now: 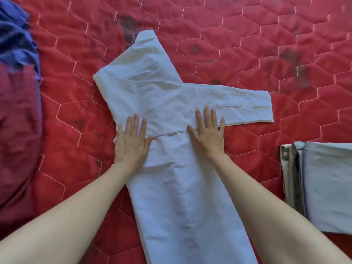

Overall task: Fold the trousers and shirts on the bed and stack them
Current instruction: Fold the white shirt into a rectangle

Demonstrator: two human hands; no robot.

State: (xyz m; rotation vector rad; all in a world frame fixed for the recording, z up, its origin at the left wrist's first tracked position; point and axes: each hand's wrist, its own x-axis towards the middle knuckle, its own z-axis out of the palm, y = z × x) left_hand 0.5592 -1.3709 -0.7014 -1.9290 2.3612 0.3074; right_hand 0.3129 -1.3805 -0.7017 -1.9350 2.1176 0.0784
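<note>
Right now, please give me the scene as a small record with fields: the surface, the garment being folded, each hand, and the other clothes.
surface: red quilted bed cover
garment: white shirt, lying flat, one sleeve folded across and pointing right
left hand: left hand flat on the shirt, fingers straight
right hand: right hand flat on the shirt, at the lower edge of the sleeve
stack: folded clothes at the right edge
other: blue cloth at the upper left

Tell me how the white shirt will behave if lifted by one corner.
The white shirt is probably floppy: it lies creased and flat on the red quilt. Its folded sleeve would likely fall open. It looks thin, so likely light.
</note>
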